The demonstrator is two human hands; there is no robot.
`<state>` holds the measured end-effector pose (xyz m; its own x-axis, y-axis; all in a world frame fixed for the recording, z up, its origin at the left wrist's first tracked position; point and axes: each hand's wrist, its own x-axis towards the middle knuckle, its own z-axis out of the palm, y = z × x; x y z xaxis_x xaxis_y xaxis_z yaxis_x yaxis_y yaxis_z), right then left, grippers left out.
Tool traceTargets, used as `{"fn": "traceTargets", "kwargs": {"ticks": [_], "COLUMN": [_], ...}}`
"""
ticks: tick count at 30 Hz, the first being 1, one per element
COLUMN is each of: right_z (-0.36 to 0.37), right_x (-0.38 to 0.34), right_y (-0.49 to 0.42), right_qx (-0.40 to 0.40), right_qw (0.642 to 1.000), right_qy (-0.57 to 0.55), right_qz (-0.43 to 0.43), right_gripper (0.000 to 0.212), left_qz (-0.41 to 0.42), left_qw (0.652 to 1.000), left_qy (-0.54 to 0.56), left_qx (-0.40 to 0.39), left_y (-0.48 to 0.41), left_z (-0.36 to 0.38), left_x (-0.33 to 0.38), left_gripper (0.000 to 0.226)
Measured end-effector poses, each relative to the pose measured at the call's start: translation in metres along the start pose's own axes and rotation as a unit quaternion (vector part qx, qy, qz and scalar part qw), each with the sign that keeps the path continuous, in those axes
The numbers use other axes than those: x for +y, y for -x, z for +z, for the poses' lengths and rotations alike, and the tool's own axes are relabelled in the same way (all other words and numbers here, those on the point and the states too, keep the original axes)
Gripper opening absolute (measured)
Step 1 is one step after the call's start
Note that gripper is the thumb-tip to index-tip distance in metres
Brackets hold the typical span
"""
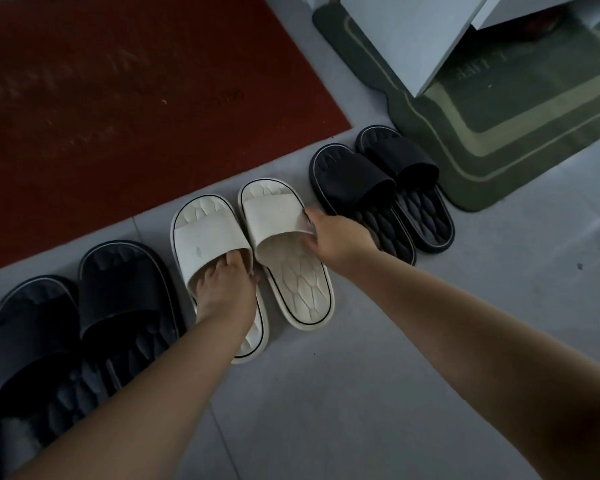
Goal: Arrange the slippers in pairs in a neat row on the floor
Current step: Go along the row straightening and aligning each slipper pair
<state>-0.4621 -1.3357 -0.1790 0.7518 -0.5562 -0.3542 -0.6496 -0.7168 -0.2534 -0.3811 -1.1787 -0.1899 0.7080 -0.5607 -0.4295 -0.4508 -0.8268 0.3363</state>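
Cream rubber: the left cream slipper (205,237) and right cream slipper (298,285) lie side by side on the grey tiled floor (361,375). Their long axes are parallel, toes pointing away from the person toward the red mat (118,98). They sit between two black slipper pairs, one at the left (125,289) and one at the right (357,181), all facing the same way. The left hand (226,282) has its fingers tucked under the left slipper's strap, gripping it. The right hand (340,237) pinches the right slipper's strap edge. Lettering on the red mat and the green mat (499,133) is too blurred to read.

L grip (226,285), R grip (340,237) hold white slippers (207,242).
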Motion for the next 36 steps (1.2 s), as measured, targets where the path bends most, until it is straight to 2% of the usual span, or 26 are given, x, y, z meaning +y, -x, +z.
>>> {"fn": "traceTargets", "kwargs": {"ticks": [7,16,20,21,23,25,26,27,28,30,31,36], "right_z": [-0.006,0.002,-0.006,-0.006,-0.002,-0.002,-0.005,-0.008,-0.013,-0.022,-0.025,-0.02], "right_x": [0.008,-0.003,0.005,0.01,0.023,0.042,0.054,0.066,0.078,0.096,0.1,0.098], "right_y": [-0.012,-0.014,-0.006,-0.002,0.008,0.015,0.015,0.011,0.006,-0.007,-0.014,-0.018], "right_qx": [0.0,0.001,-0.01,0.016,0.137,0.256,0.276,0.263,0.227,0.137,0.112,0.177], "right_qw": [0.998,1.0,0.997,0.995,0.977,0.923,0.893,0.873,0.871,0.897,0.908,0.907], "right_qy": [0.038,-0.02,-0.079,-0.095,-0.147,-0.224,-0.269,-0.301,-0.308,-0.288,-0.28,-0.274], "right_qz": [0.047,0.015,-0.002,0.007,0.07,0.178,0.234,0.279,0.307,0.308,0.29,0.268], "right_gripper": [0.055,0.048,0.053,0.049,0.027,0.025,0.03,0.038,0.049,0.064,0.063,0.042], "left_qz": [-0.008,0.014,-0.002,-0.003,-0.008,-0.013,-0.015,-0.018,-0.02,-0.024,-0.026,-0.025], "left_qw": [1.0,0.997,0.992,0.992,0.992,0.994,0.995,0.995,0.996,0.997,0.997,0.997], "left_qy": [-0.027,0.073,0.124,0.126,0.122,0.108,0.097,0.086,0.075,0.06,0.054,0.048], "left_qx": [-0.006,0.0,-0.017,-0.019,-0.022,-0.028,-0.032,-0.036,-0.04,-0.047,-0.049,-0.047], "left_y": [-0.002,-0.004,-0.003,-0.003,-0.003,-0.005,-0.006,-0.007,-0.008,-0.009,-0.01,-0.011], "left_z": [0.003,0.008,0.007,0.007,0.007,0.008,0.008,0.008,0.008,0.009,0.009,0.01], "left_x": [0.004,0.011,0.015,0.016,0.017,0.017,0.017,0.017,0.018,0.019,0.019,0.017], "left_gripper": [0.033,0.024,0.022,0.023,0.023,0.029,0.033,0.035,0.037,0.038,0.038,0.036]}}
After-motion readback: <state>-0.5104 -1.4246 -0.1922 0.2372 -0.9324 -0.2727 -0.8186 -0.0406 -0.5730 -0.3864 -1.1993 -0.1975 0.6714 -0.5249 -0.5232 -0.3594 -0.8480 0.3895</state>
